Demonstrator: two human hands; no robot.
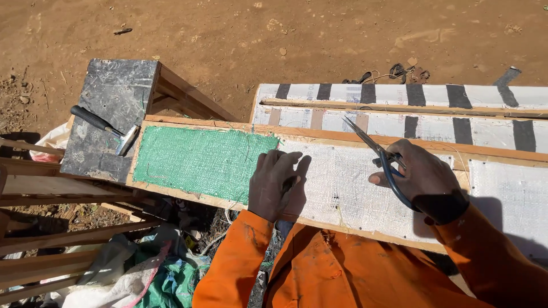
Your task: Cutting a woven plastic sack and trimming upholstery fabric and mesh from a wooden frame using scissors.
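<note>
left hand (275, 183) flat, fingers spread, pressing white mesh (348, 188) on the wooden frame (200, 124), just beside the green mesh (200, 159). right hand (419, 177) grips scissors (377, 154), blades pointing away over the frame. risk: blades snag the weave or nick the pressing fingers; hammer (105, 128) on the stool (114, 85) could slide off.

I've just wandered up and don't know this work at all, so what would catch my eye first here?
Probably the bright green woven mesh panel stretched on a long wooden frame in the middle. Beside it the left hand presses flat on white woven mesh, while the right hand holds blue-handled scissors over it. At left, a black-handled hammer lies on a scratched dark board.
</note>
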